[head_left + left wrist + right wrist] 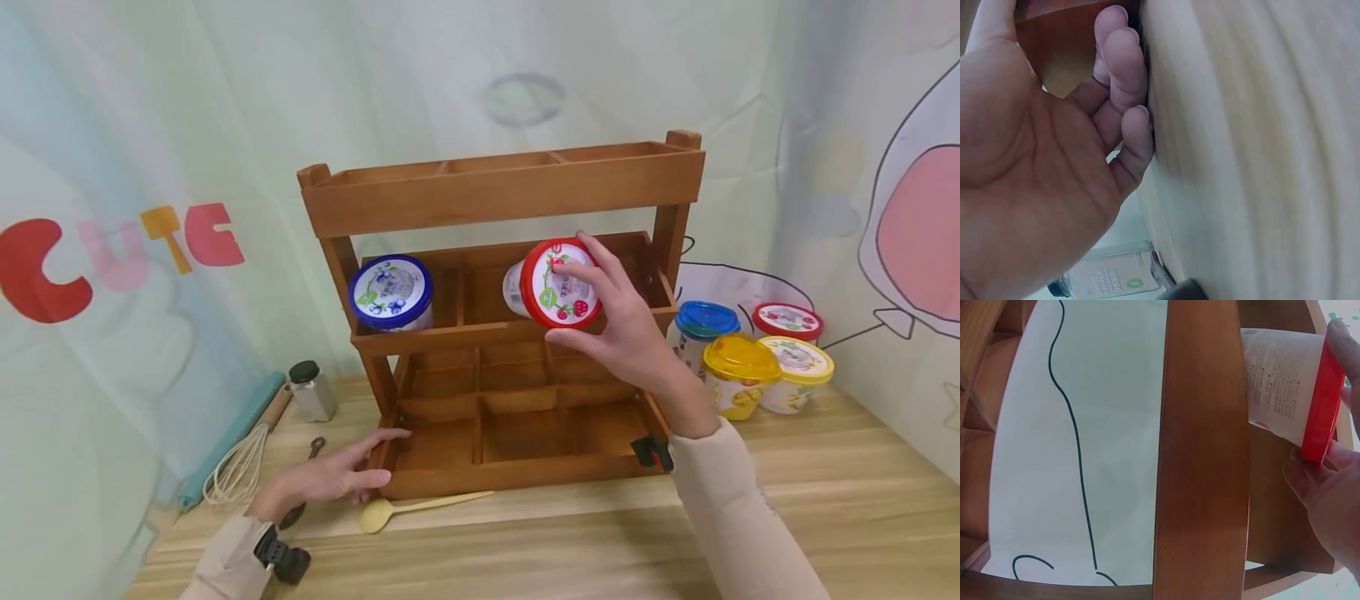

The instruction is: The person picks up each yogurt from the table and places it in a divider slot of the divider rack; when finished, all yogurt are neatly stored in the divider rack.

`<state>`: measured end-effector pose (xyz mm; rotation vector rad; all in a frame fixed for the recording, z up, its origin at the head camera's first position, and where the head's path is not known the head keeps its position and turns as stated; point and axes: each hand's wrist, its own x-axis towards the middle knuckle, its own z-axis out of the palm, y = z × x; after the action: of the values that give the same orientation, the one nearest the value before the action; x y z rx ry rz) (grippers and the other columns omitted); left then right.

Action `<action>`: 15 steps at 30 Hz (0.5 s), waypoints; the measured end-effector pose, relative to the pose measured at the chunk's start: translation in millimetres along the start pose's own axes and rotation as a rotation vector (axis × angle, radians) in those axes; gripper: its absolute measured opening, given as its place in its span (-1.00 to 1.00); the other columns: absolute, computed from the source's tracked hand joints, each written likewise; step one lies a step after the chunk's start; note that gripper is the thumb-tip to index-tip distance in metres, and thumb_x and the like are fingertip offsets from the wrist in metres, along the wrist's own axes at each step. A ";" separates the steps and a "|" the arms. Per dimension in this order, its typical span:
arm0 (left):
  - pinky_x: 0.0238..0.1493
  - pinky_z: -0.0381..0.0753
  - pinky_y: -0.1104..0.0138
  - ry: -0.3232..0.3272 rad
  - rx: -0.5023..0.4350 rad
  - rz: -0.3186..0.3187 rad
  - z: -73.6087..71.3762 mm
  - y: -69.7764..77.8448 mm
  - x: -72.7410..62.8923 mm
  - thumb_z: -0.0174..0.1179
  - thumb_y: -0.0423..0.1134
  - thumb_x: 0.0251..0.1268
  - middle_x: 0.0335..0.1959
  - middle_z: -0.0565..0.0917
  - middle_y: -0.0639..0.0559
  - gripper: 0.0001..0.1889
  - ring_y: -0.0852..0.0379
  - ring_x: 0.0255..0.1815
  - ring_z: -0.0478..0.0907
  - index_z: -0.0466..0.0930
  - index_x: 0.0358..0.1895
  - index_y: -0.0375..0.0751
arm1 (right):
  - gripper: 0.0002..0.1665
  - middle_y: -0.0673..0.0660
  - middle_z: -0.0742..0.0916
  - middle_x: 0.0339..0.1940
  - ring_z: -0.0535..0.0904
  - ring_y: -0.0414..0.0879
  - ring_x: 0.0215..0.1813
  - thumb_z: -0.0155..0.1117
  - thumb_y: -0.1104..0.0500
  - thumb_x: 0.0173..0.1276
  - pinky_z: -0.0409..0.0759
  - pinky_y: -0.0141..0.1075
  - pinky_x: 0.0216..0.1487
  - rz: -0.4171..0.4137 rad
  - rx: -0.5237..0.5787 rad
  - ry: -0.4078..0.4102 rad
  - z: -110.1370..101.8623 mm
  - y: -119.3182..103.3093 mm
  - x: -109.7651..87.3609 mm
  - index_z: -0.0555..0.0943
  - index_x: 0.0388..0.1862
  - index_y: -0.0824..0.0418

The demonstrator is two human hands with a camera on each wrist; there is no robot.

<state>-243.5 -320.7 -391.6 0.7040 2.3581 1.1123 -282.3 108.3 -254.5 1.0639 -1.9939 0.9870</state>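
Note:
My right hand (626,325) grips a plastic tub with a red lid (551,283) and strawberry pictures, fingers and thumb on the lid's rim. In the right wrist view, the tub's white printed side (1279,381) is tilted over the middle tier of a brown wooden rack (502,196). A tub with a blue lid (392,292) and blueberry pictures stands in that tier's left end. My left hand (337,475) rests at the left front corner of the rack's bottom tier, fingers loosely bent. In the left wrist view, its fingertips (1125,62) lie close to the tabletop.
Right of the rack stand tubs with blue (707,318), yellow (741,358), pale yellow (798,360) and red (787,320) lids. A yellow spoon (378,515) lies in front. To the left are a glass jar (313,396), a whisk (240,467), a teal roll (225,446) and a dark spoon (317,446).

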 end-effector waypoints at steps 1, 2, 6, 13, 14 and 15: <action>-0.39 0.60 0.28 0.001 0.003 0.005 -0.4 -0.2 0.4 0.02 -0.16 0.59 -0.34 0.50 -0.06 -0.36 0.10 -0.49 0.55 -0.01 0.58 -0.15 | -0.11 0.01 0.14 0.62 0.13 -0.04 0.54 0.62 0.22 0.08 0.62 -0.09 0.08 -0.003 -0.003 0.002 0.9 0.8 0.2 0.41 0.39 0.10; -0.40 0.60 0.28 0.001 0.003 0.008 -0.8 -0.1 0.6 0.01 -0.17 0.59 -0.34 0.50 -0.06 -0.36 0.10 -0.50 0.55 -0.01 0.58 -0.15 | -0.11 0.01 0.14 0.62 0.13 -0.04 0.54 0.62 0.22 0.08 0.63 -0.09 0.08 -0.006 -0.005 0.005 1.8 1.7 0.7 0.41 0.39 0.10; -0.40 0.60 0.28 0.002 0.006 0.012 -3.0 1.0 0.4 0.00 -0.18 0.60 -0.39 0.51 -0.04 -0.38 0.11 -0.51 0.55 -0.01 0.58 -0.14 | -0.11 0.04 0.15 0.62 0.13 -0.03 0.54 0.63 0.23 0.07 0.63 -0.05 0.06 -0.007 0.002 0.024 4.5 2.5 3.7 0.43 0.38 0.11; -0.38 0.60 0.28 0.005 -0.008 -0.006 -1.3 0.8 -2.2 0.03 -0.16 0.59 -0.21 0.51 -0.15 -0.36 0.09 -0.48 0.56 -0.01 0.58 -0.14 | -0.12 0.07 0.15 0.62 0.11 0.01 0.55 0.63 0.21 0.07 0.63 -0.01 0.07 0.023 0.012 0.034 10.3 0.9 5.7 0.46 0.39 0.09; -0.38 0.60 0.28 0.002 -0.014 -0.005 -0.4 0.2 -2.2 0.03 -0.17 0.59 -0.20 0.51 -0.16 -0.36 0.10 -0.48 0.56 -0.01 0.58 -0.15 | -0.12 0.07 0.15 0.62 0.11 0.02 0.55 0.63 0.22 0.07 0.63 0.00 0.06 0.027 0.015 0.035 11.2 0.9 5.7 0.47 0.39 0.09; -0.39 0.60 0.28 0.002 -0.018 -0.006 0.4 -0.2 -2.2 0.03 -0.16 0.59 -0.20 0.50 -0.17 -0.36 0.10 -0.48 0.55 -0.01 0.58 -0.14 | -0.12 0.08 0.16 0.61 0.12 0.03 0.55 0.63 0.22 0.06 0.63 0.00 0.06 0.027 0.019 0.036 12.3 0.9 5.8 0.48 0.39 0.09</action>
<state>-241.6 -321.9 -391.5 0.6889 2.3477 1.1308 -288.1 96.1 -256.2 1.0239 -1.9784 1.0340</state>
